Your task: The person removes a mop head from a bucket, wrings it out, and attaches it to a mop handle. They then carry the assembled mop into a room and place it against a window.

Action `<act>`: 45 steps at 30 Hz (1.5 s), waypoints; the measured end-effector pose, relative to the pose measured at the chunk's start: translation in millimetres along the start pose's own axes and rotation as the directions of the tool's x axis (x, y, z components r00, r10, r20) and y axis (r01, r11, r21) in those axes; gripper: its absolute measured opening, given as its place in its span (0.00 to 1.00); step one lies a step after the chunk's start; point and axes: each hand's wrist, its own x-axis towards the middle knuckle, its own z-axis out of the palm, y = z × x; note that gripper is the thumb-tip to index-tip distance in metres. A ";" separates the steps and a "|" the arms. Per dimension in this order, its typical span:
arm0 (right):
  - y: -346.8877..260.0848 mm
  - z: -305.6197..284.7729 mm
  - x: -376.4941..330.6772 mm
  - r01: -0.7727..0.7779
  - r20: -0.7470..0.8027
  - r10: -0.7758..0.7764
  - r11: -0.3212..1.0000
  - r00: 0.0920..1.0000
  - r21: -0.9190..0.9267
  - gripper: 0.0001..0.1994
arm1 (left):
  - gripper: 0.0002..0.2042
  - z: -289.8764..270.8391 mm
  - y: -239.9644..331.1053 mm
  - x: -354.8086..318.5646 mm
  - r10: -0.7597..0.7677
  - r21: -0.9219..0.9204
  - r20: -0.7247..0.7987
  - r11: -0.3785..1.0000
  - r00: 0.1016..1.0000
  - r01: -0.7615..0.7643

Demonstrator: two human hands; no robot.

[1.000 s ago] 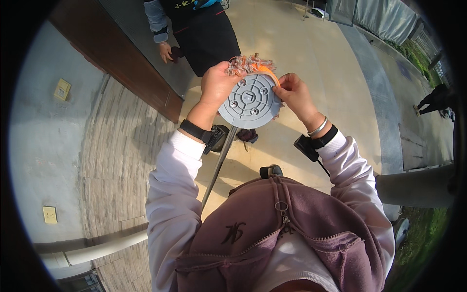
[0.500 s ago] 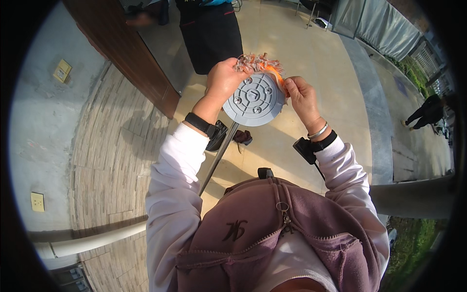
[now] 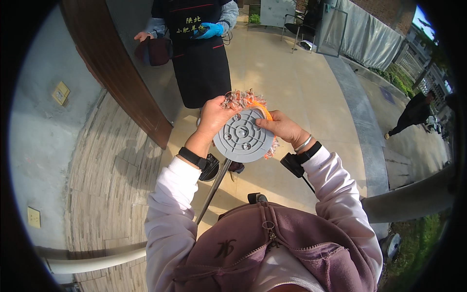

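A spin mop is held upside down before me, its round grey plastic disc (image 3: 243,151) facing up. The metal mop handle (image 3: 214,190) slants down from it toward my body. Around the disc's far and right edges shows a mop pad (image 3: 245,100) with grey and orange strands. My left hand (image 3: 210,119) is closed on the pad at the far left rim. At the right rim my right hand (image 3: 288,128) is closed, thumb pressed on the disc's face; its other fingers are hidden behind the rim and pad.
A person in a black apron (image 3: 199,73) stands ahead, one hand in a blue glove (image 3: 212,30). To the left are a brown door frame (image 3: 116,73) and a grey wall (image 3: 44,146). A black chair (image 3: 302,29) stands far off; another person (image 3: 411,114) is at far right.
The mop head and both hands appear lower in the picture. My right thumb has moved from the pad's edge onto the disc's face. More of the person ahead shows.
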 end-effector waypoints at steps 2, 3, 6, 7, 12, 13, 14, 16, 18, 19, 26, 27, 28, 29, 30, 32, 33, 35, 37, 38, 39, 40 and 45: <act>3.9 3.7 -0.6 0.040 -0.071 -0.038 0.999 0.997 0.031 0.16 | 0.15 -4.0 3.7 -1.9 0.000 0.018 0.065 1.000 0.998 -0.002; 6.1 5.9 -1.1 0.043 -0.094 -0.038 0.997 0.995 0.058 0.16 | 0.16 -8.7 4.9 -4.5 0.007 0.012 0.090 1.000 0.996 -0.008; 9.0 9.9 -3.2 0.052 -0.149 -0.034 0.992 0.988 0.117 0.15 | 0.20 -27.1 3.8 -18.0 -0.064 0.113 0.152 0.992 0.986 0.047; 9.2 10.5 -3.6 0.080 -0.155 -0.059 0.988 0.986 0.132 0.14 | 0.21 -33.5 1.7 -23.8 -0.044 0.105 0.162 0.994 0.986 0.028; 10.5 12.4 -2.7 0.009 -0.198 0.021 0.989 0.980 0.148 0.13 | 0.20 -51.9 -20.8 -60.7 -0.227 -0.295 0.161 0.918 0.961 0.266; 11.4 12.9 -2.7 0.015 -0.204 0.019 0.986 0.979 0.164 0.13 | 0.20 -52.4 -25.9 -66.1 -0.232 -0.366 0.149 0.890 0.961 0.271; 11.9 12.6 -2.5 0.029 -0.184 0.005 0.983 0.983 0.180 0.13 | 0.20 -53.1 -30.0 -69.7 -0.226 -0.439 0.141 0.859 0.964 0.265; 13.0 12.2 -2.9 0.047 -0.180 -0.012 0.980 0.984 0.191 0.14 | 0.19 -50.3 -37.6 -77.3 -0.213 -0.543 0.108 0.805 0.971 0.237; 13.3 11.4 -3.3 0.072 -0.158 -0.039 0.975 0.987 0.209 0.14 | 0.18 -47.2 -42.5 -82.9 -0.160 -0.591 0.075 0.788 0.984 0.173; 13.1 10.9 -3.3 0.053 -0.163 -0.022 0.981 0.986 0.188 0.14 | 0.18 -45.8 -43.9 -84.3 -0.152 -0.606 0.054 0.780 0.987 0.153; 8.8 13.8 -5.5 0.051 -0.185 -0.021 0.987 0.982 0.156 0.14 | 0.18 -29.8 -44.3 -80.8 0.031 -0.279 -0.188 0.957 0.982 -0.084; 7.7 14.9 -6.4 0.066 -0.178 -0.037 0.985 0.983 0.162 0.14 | 0.19 -27.3 -42.6 -79.9 0.172 -0.065 -0.227 0.979 0.959 -0.192; 6.2 15.9 -7.2 0.057 -0.183 -0.030 0.988 0.983 0.145 0.14 | 0.19 -25.3 -40.0 -77.8 0.311 0.141 -0.231 0.948 0.922 -0.284; 4.5 16.8 -8.0 0.059 -0.176 -0.035 0.989 0.984 0.134 0.14 | 0.20 -24.1 -37.0 -76.0 0.444 0.340 -0.207 0.868 0.872 -0.361; 2.8 17.6 -8.4 0.063 -0.176 -0.040 0.990 0.984 0.124 0.14 | 0.18 -21.4 -33.9 -74.8 0.454 0.344 -0.213 0.864 0.865 -0.369; -0.4 18.8 -10.3 0.062 -0.174 -0.041 0.991 0.984 0.116 0.14 | 0.15 -24.1 -26.4 -69.4 0.127 0.026 -0.171 0.992 0.977 -0.124; -1.6 19.2 -11.2 0.076 -0.157 -0.056 0.989 0.986 0.125 0.14 | 0.14 -25.9 -23.5 -66.1 -0.013 -0.153 -0.100 0.988 0.995 -0.002; -3.9 19.6 -11.9 0.053 -0.196 -0.040 0.997 0.980 0.062 0.15 | 0.10 -29.7 -19.8 -55.7 -0.051 -0.199 -0.062 0.979 0.997 0.038; -4.5 20.0 -12.1 0.049 -0.212 -0.041 0.998 0.976 0.033 0.15 | 0.09 -30.9 -21.4 -47.7 0.031 -0.211 -0.025 0.977 0.999 -0.036; -4.3 20.4 -12.1 0.049 -0.217 -0.041 0.998 0.975 0.029 0.15 | 0.09 -33.0 -23.6 -46.5 -0.045 -0.215 -0.012 0.976 0.999 0.042; -3.6 20.4 -11.7 0.061 -0.213 -0.052 0.998 0.976 0.034 0.15 | 0.09 -32.3 -26.7 -45.5 0.077 0.014 -0.100 0.997 0.992 -0.076; -2.6 20.5 -11.3 0.049 -0.227 -0.038 0.998 0.973 0.042 0.15 | 0.09 -30.7 -30.2 -45.6 0.215 0.244 -0.166 0.954 0.962 -0.171; 4.3 19.9 -8.1 0.071 -0.248 -0.049 0.994 0.967 0.082 0.14 | 0.10 -29.4 -39.1 -56.0 0.649 0.940 -0.050 0.286 0.759 -0.183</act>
